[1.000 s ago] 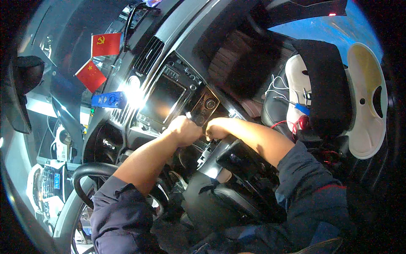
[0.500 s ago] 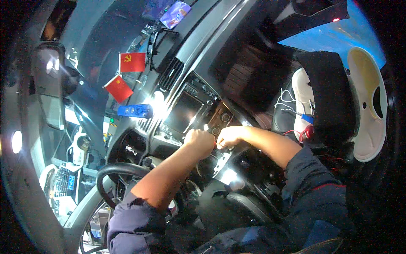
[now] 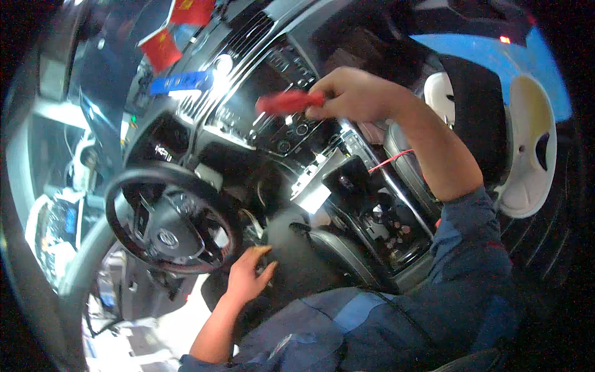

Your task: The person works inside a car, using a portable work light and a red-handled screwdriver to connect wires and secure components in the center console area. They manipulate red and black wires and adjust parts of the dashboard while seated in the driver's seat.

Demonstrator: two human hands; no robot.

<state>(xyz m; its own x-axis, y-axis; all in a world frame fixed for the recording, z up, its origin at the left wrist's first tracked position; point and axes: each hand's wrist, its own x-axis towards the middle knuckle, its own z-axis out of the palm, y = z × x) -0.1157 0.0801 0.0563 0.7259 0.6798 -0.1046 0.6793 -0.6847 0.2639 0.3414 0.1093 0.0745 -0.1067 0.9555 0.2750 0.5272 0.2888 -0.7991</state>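
My right hand (image 3: pixel 353 93) is raised in front of the dashboard's centre screen and control knobs. Its fingers are closed on a red tool (image 3: pixel 279 103), which points left and is smeared by motion, so its exact kind does not show. Low on the left, my left hand (image 3: pixel 249 277) hangs above my lap near the lower right of the steering wheel (image 3: pixel 167 237). Its fingers are spread, and nothing shows in them. Between the hands lies the opened centre console, with a pale, brightly lit part (image 3: pixel 312 198) beside the dark gear lever area (image 3: pixel 347 180).
A blue work lamp (image 3: pixel 183 82) shines at the dashboard vents, with two small red flags (image 3: pixel 160 48) beyond. A red cable (image 3: pixel 392 160) runs from the console toward the passenger seat. White moulded trim (image 3: pixel 536 161) stands at the right.
Both hands were together at the lower dashboard. The right has risen away with the red tool; the left has dropped back toward my lap and opened. The view has shifted, showing the whole steering wheel.
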